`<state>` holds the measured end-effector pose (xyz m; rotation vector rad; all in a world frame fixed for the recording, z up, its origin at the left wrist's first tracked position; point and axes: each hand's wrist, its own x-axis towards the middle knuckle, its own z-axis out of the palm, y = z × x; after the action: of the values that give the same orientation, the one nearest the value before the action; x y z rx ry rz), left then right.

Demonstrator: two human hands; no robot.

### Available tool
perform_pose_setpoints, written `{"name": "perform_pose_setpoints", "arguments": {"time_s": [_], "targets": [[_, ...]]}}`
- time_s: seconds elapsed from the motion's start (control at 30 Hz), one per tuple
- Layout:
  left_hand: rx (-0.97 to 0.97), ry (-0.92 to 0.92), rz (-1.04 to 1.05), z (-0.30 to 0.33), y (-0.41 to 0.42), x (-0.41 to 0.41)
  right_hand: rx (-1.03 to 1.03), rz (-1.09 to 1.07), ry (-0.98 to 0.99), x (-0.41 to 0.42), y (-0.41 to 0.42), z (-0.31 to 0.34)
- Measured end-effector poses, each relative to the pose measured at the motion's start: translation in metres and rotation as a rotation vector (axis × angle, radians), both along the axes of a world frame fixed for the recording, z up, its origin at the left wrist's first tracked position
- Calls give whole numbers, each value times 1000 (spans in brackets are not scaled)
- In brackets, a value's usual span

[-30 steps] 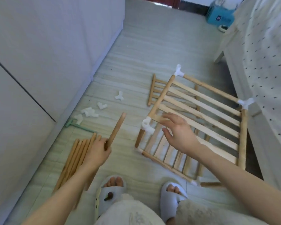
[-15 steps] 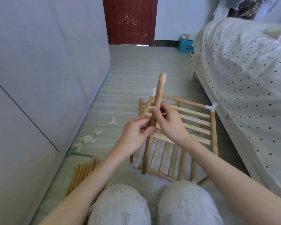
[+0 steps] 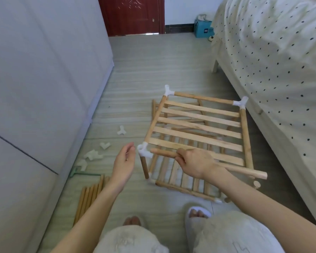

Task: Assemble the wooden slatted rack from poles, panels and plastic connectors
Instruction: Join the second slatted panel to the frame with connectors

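Far left: a grey cabinet front (image 3: 35,88) runs along the floor (image 3: 153,61). At its foot lie a green strip (image 3: 84,174) and loose white plastic connectors (image 3: 93,155), with one further out (image 3: 121,130). A bundle of spare poles (image 3: 88,198) lies flat on the floor beside the left forearm.

Left hand (image 3: 124,161): fingers relaxed and apart, holding nothing, just beside the near-left corner connector (image 3: 144,151) of the rack; contact cannot be confirmed.

Centre: the partly built rack (image 3: 199,128) stands on the floor, upper slatted panel carried on white corner connectors, a lower panel (image 3: 182,179) beneath it. A short upright pole (image 3: 144,167) drops from the near-left connector.

Right hand (image 3: 195,162): fingers curled round a loose pole (image 3: 244,170) held roughly level along the rack's near edge. Its left end lies right at the near-left connector; whether it is seated cannot be told. Its right end projects past the rack's right side.

Right: a bed (image 3: 272,70) with dotted cover. Rear: a red door (image 3: 131,15) and a blue box (image 3: 202,28).
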<state>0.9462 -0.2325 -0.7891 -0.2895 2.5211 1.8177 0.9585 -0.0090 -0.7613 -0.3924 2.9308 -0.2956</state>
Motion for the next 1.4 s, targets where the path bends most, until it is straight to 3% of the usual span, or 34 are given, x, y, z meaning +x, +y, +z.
{"name": "perform_pose_setpoints", "arguments": {"time_s": [0.33,0.93,1.13,1.4], "targets": [[-94,-14,-74,-17,18,-20,-29,-27,89,14,9,-28],[-2,-25,-105,-20,13,-6,33,59,193,15,0,-43],[-38,5,-120,-25,9,-7,5,84,149,10,-3,-44],[-93,56,-127,-25,7,-6,-251,46,-90,-6,-6,-44]]}}
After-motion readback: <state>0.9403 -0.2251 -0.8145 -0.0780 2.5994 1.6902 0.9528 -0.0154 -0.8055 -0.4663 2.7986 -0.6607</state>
